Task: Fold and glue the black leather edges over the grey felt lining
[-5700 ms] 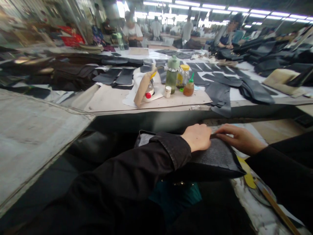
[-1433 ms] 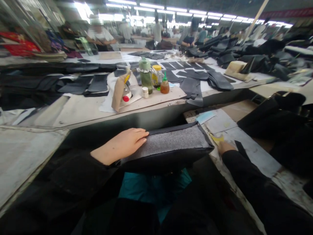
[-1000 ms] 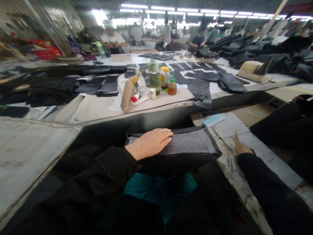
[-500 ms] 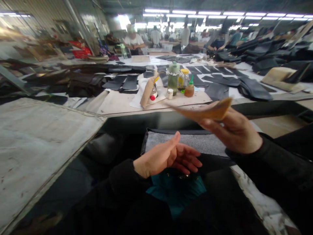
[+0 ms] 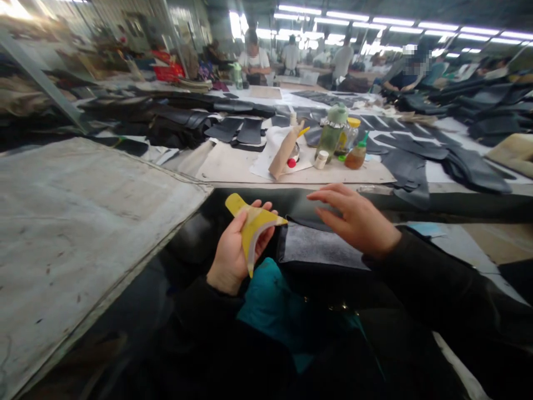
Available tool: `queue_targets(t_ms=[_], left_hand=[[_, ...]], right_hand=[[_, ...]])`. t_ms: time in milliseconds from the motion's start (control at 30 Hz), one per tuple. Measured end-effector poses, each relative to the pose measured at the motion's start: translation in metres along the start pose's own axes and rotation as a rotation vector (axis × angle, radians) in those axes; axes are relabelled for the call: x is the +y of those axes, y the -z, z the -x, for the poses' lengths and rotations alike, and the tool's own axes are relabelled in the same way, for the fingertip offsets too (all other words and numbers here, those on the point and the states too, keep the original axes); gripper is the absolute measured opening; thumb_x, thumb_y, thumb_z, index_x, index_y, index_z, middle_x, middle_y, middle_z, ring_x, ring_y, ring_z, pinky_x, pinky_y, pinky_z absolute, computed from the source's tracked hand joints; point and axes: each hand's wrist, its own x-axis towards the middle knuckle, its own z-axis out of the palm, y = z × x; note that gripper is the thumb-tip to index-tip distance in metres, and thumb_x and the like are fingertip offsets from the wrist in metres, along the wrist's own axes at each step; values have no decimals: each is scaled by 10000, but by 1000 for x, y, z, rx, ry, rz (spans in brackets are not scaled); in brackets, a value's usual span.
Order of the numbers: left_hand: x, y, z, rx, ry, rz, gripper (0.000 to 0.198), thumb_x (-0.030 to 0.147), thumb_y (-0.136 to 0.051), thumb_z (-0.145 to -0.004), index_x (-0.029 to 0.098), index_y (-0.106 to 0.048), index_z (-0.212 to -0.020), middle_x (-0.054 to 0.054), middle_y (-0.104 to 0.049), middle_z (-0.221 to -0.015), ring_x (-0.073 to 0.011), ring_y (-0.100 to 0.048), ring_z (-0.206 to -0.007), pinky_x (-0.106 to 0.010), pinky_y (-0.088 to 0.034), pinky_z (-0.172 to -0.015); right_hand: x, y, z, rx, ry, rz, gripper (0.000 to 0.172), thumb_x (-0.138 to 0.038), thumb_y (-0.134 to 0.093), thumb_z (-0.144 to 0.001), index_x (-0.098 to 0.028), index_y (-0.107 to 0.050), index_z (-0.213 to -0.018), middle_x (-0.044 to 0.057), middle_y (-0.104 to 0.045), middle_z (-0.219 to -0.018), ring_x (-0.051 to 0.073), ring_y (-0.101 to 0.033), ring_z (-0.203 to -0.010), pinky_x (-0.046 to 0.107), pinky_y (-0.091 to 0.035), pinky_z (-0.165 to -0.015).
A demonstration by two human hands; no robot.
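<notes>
A yellow, fan-shaped piece with a pale curved edge and a rounded tab [image 5: 251, 225] lies in my left hand [image 5: 233, 247]. The thumb presses on its face while the fingers support it from behind. To the right, my right hand [image 5: 358, 216] is raised with its fingers apart and nothing in it. Below and between the hands is a dark piece with a grey fuzzy panel [image 5: 320, 244], resting at my lap. Part of that panel is hidden by my right hand and sleeve. Teal cloth [image 5: 270, 300] shows beneath it.
On the table ahead stand a green bottle [image 5: 328, 133], a small white bottle [image 5: 321, 160], an amber squeeze bottle [image 5: 356, 155] and a brown paper roll [image 5: 285, 153]. Dark cut pieces [image 5: 408, 172] lie to the right. A pale worktop [image 5: 83, 222] borders my left. People work farther back.
The yellow piece has passed from my right hand to my left. My right hand has opened, and the view has swung left.
</notes>
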Motion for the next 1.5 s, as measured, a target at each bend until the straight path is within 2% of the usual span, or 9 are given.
queue_targets(t_ms=[67, 167, 300, 533, 733, 933, 1133, 1300, 1500], left_hand=[[8, 13, -15, 78, -23, 39, 237, 148, -421, -817, 195, -515, -1029, -41, -596, -1054, -151, -608, -886, -204, -538, -617], [4, 29, -35, 185, -22, 117, 338, -5, -404, -733, 175, -490, -1006, -71, -600, -966, -146, -624, -777, -199, -534, -556], [-14, 32, -53, 190, 59, 156, 369, -26, -365, -723, 175, -441, -1023, -91, -586, -915, -122, -616, -652, -184, -509, -512], [-30, 10, -83, 115, 92, 135, 298, 62, -396, -763, 162, -461, -1036, -61, -589, -763, -131, -591, -566, -236, -495, -539], [-43, -5, -94, 133, 117, 82, 350, -12, -435, -709, 142, -519, -1012, -21, -605, -690, -115, -590, -575, -220, -472, -635], [-46, -10, -94, 137, 242, 21, 108, 65, -465, -752, 102, -566, -754, -31, -602, -600, -113, -561, -505, -229, -461, -626], [-43, -14, -94, 121, 326, -51, 163, 98, -453, -766, 104, -551, -636, -40, -588, -542, -119, -539, -452, -231, -441, -539], [-44, -16, -96, 91, 308, -101, 155, 63, -457, -738, 98, -563, -630, -47, -598, -560, -118, -542, -466, -232, -441, -548], [-52, -12, -95, 73, 163, -139, 100, 45, -502, -694, 93, -590, -692, -32, -616, -616, -106, -547, -515, -231, -439, -616]], right_hand=[[7, -6, -7, -94, -91, -15, 199, -187, -501, -806, -135, -634, -943, 63, -561, -908, 151, -531, -870, 252, -416, -820], [11, -25, -15, -285, -136, -35, 175, -190, -502, -807, -172, -666, -867, 37, -557, -834, 135, -534, -787, 233, -414, -749], [11, -53, -21, -353, -189, 14, 189, -188, -490, -815, -197, -669, -876, 21, -551, -823, 115, -529, -745, 210, -394, -704], [5, -65, -19, -295, -226, 348, 228, -309, -432, -871, -220, -641, -847, 16, -559, -821, 135, -531, -739, 245, -337, -603], [6, -67, -14, -255, -219, 389, 194, -332, -461, -863, -228, -625, -854, -3, -556, -799, 129, -535, -718, 247, -319, -592], [6, -67, -12, -243, -218, 413, 196, -345, -464, -864, -224, -617, -842, -5, -554, -803, 130, -539, -724, 248, -313, -591], [5, -67, -13, -226, -205, 434, 197, -345, -464, -865, -219, -611, -827, -5, -541, -761, 132, -532, -701, 251, -303, -578], [5, -67, -13, -228, -206, 437, 195, -342, -471, -862, -209, -603, -806, 1, -534, -755, 131, -526, -693, 252, -297, -569], [5, -66, -12, -256, -225, 428, 191, -353, -480, -856, -208, -602, -828, 6, -544, -774, 136, -530, -698, 253, -301, -567]])
